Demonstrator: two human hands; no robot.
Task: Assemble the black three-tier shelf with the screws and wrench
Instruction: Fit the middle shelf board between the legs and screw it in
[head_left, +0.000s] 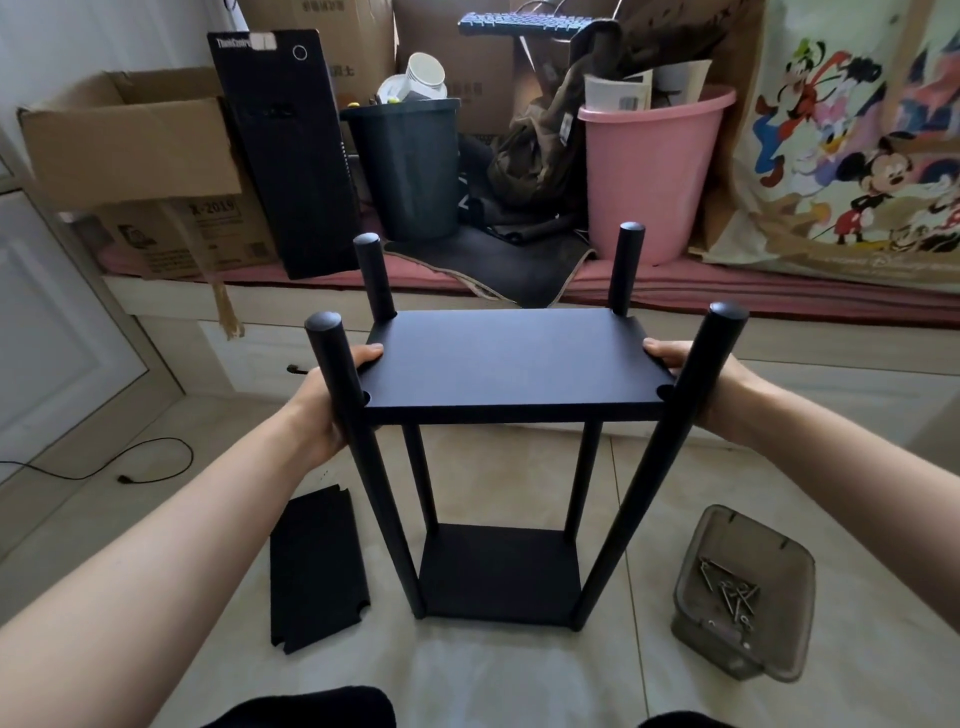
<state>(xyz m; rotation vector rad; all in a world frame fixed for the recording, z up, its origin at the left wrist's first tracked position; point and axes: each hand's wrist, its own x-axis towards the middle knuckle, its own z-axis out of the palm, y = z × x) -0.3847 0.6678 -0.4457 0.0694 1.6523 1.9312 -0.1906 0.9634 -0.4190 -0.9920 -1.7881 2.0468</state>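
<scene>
Shelf frame (498, 467): we count four upright black poles and two boards fitted, one at floor level, one raised between our hands. Left hand (324, 405) and right hand (698, 387) each grip an end of the raised board (511, 364), thumbs on top. One loose board (317, 569) lies below the left hand; one tray of screws (745, 592) below the right.

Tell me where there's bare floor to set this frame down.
Bare tile lies in front of the frame's bottom panel, between the loose black panel on the left and the screw container on the right. More tile is open far left by the cable. The ledge behind is crowded with boxes and bins.
</scene>
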